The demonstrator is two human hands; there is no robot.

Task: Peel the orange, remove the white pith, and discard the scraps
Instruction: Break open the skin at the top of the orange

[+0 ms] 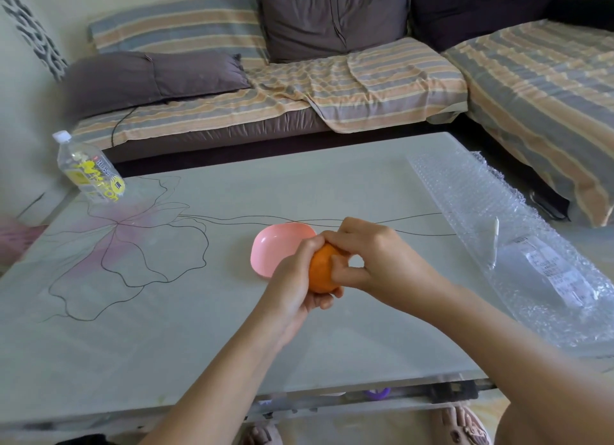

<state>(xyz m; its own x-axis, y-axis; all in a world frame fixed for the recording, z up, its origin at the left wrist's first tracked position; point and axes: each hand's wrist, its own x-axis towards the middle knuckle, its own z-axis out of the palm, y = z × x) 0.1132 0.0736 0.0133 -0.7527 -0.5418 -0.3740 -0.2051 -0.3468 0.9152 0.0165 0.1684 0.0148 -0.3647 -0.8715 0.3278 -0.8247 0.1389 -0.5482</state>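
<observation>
So I've got the orange (321, 268) cupped in my left hand (292, 278) above the table (199, 328), fingers curled round its underside. My right hand (368, 255) comes in from the right, fingers bent onto the top, digging for a start. Skin looks whole so far. Pink bowl (272, 248) sits just behind for scraps.

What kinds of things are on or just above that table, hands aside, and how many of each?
Orange: 1, gripped by the left hand and the right hand
Pink bowl: 1
Plastic bottle: 1
Bubble wrap: 1
Total: 4
</observation>
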